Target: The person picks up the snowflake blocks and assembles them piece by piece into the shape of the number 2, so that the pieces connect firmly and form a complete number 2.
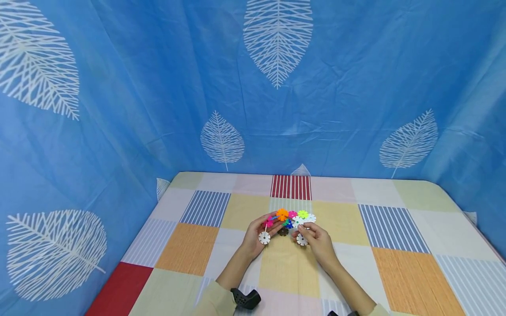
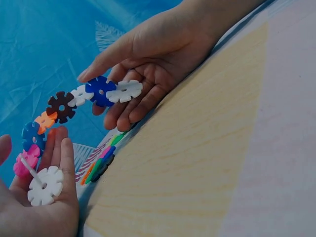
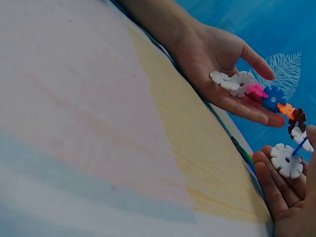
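A chain of slotted snowflake building discs spans both hands, with a brown disc point(image 2: 61, 107) and an orange disc point(image 2: 45, 121) near its middle. My left hand point(image 1: 256, 235) lies palm up under one end, fingers nearly straight. A white disc point(image 2: 46, 186) and a pink disc point(image 2: 26, 161) rest along its fingers, its thumb apart from them. With its thumb and fingers, my right hand point(image 1: 319, 245) pinches the chain near the other end. There, a dark blue disc point(image 2: 101, 92) joins a white end disc point(image 2: 125, 91) hanging over the curled fingers.
Several loose discs, among them a yellow-green disc point(image 1: 303, 213) and a black disc point(image 1: 283, 231), lie on the table just beyond the hands. A patchwork cloth point(image 1: 229, 210) covers the table. Blue curtains point(image 1: 340, 101) with white leaf prints hang behind and at the sides.
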Motion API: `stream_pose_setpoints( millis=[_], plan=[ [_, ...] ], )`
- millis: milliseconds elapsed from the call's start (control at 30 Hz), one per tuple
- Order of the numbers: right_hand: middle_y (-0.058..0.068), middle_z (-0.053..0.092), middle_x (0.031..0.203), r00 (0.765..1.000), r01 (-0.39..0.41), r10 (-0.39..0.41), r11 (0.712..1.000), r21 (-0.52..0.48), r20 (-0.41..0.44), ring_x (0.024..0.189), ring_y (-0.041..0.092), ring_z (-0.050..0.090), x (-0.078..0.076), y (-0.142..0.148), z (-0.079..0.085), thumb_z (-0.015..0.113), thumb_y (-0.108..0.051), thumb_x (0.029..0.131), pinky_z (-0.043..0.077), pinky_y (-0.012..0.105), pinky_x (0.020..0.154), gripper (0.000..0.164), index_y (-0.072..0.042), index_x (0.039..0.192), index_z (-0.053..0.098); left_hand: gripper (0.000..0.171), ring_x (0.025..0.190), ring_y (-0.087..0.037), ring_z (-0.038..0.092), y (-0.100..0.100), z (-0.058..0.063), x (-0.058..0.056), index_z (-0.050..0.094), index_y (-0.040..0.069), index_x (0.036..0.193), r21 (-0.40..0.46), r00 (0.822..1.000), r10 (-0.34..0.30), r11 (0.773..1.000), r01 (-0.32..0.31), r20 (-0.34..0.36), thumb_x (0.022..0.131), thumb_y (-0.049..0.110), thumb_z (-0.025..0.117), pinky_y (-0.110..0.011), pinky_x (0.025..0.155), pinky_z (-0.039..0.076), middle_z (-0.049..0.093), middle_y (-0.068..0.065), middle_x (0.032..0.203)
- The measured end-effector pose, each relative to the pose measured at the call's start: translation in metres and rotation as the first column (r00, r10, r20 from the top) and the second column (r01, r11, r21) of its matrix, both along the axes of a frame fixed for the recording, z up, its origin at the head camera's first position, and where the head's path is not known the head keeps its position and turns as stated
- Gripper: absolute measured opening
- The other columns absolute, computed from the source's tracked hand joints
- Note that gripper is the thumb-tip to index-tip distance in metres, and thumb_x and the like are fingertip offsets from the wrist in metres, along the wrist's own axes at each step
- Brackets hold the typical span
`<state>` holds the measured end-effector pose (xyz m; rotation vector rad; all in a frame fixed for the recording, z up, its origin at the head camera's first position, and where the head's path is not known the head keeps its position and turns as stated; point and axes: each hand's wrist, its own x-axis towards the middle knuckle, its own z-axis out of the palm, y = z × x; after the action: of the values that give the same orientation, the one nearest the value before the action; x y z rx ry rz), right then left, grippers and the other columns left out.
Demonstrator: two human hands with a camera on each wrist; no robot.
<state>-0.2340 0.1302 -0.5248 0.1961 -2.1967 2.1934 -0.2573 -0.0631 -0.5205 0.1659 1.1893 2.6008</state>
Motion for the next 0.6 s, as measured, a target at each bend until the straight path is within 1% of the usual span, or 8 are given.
stream_pose_setpoints(
  millis=[67, 200, 300, 367, 500, 600],
  plan=[
    [0.015, 0.069, 0.082, 1.0, -0.003, 0.003, 0.999, 0.035, -0.012, 0.076, 0.018, 0.066, 0.0002, 0.0006, -0.0001, 0.059, -0.025, 0.091, 0.052, 0.022, 0.072, 0.032, 0.005, 0.1, 0.058, 0.044, 0.111, -0.033, 0.054, 0.0001, 0.0009, 0.0006, 0.04, -0.014, 0.129, 0.013, 1.0, 0.005, 1.0, -0.005, 0.006, 0.098, 0.017, 0.034, -0.039, 0.097, 0.041, 0.054, -0.024, 0.119],
    [0.018, 0.068, 0.084, 0.999, -0.024, 0.024, 1.0, 0.009, -0.035, 0.075, 0.018, 0.066, -0.0002, 0.0013, 0.0006, 0.055, -0.023, 0.093, 0.053, 0.024, 0.071, 0.032, 0.008, 0.1, 0.059, 0.049, 0.111, -0.033, 0.053, -0.0012, 0.0024, 0.0009, 0.039, -0.015, 0.129, 0.035, 1.0, 0.005, 0.999, -0.005, 0.002, 0.097, 0.022, 0.031, -0.039, 0.098, 0.04, 0.054, -0.024, 0.118],
    [0.022, 0.066, 0.086, 0.999, -0.033, 0.032, 0.999, -0.019, -0.035, 0.074, 0.019, 0.066, -0.0002, 0.0015, 0.001, 0.052, -0.019, 0.095, 0.054, 0.025, 0.069, 0.031, 0.01, 0.101, 0.059, 0.049, 0.109, -0.032, 0.054, -0.0019, 0.0029, 0.0009, 0.041, -0.015, 0.127, 0.041, 1.0, 0.015, 0.999, -0.015, 0.001, 0.097, 0.023, 0.03, -0.039, 0.098, 0.041, 0.056, -0.022, 0.115],
    [0.023, 0.066, 0.086, 0.999, -0.019, 0.019, 1.0, -0.006, -0.031, 0.075, 0.018, 0.066, 0.0, 0.0018, 0.0013, 0.051, -0.018, 0.096, 0.053, 0.023, 0.07, 0.03, 0.011, 0.101, 0.059, 0.049, 0.109, -0.032, 0.055, -0.0022, 0.003, 0.0009, 0.042, -0.015, 0.126, 0.042, 1.0, 0.02, 0.999, -0.02, 0.005, 0.097, 0.023, 0.029, -0.039, 0.098, 0.041, 0.057, -0.022, 0.115],
    [0.018, 0.067, 0.086, 0.999, 0.031, -0.03, 0.998, 0.056, -0.029, 0.079, 0.014, 0.064, 0.0009, 0.0023, 0.0019, 0.053, -0.018, 0.095, 0.049, 0.018, 0.075, 0.029, 0.009, 0.102, 0.062, 0.049, 0.108, -0.032, 0.055, -0.0021, 0.0028, 0.0006, 0.043, -0.015, 0.126, 0.036, 1.0, 0.027, 0.999, -0.027, 0.002, 0.097, 0.022, 0.029, -0.04, 0.097, 0.041, 0.056, -0.022, 0.117],
    [0.019, 0.067, 0.087, 0.999, 0.028, -0.026, 0.998, 0.053, -0.034, 0.079, 0.015, 0.065, 0.001, 0.0024, 0.0017, 0.052, -0.018, 0.095, 0.049, 0.018, 0.076, 0.03, 0.01, 0.103, 0.061, 0.045, 0.107, -0.031, 0.056, -0.0022, 0.0025, 0.0009, 0.049, -0.011, 0.121, 0.042, 1.0, 0.022, 0.999, -0.022, -0.006, 0.097, 0.022, 0.029, -0.04, 0.098, 0.041, 0.057, -0.02, 0.116]
  ],
)
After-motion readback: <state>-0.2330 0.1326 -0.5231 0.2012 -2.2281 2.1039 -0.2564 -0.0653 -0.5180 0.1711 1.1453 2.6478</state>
